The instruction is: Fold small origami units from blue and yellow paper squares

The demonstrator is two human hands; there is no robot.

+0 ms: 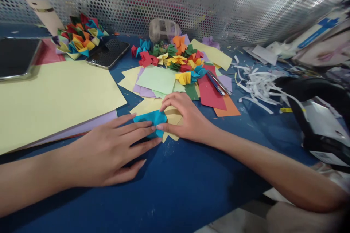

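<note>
A small piece of blue paper [158, 117], partly folded, lies on pale yellow sheets [175, 116] at the middle of the blue table. My left hand [117, 149] is laid over its left part, palm down, with the fingers stretched out and spread. At its right edge, my right hand [186, 116] pinches the paper between thumb and bent forefinger. The fingers of both hands hide some of its folds. Just beyond lie a pale green sheet [156, 79] and a heap of small folded paper pieces [175, 58] in several colours.
Large yellow sheets [54, 98] and a tablet-like device [18, 58] lie left. A phone [108, 54] lies near a folded-paper cluster [79, 38] and a pale cylinder [45, 12]. Right are a red sheet [210, 91], pens [217, 83], white paper strips [257, 83] and a black curved object [300, 91].
</note>
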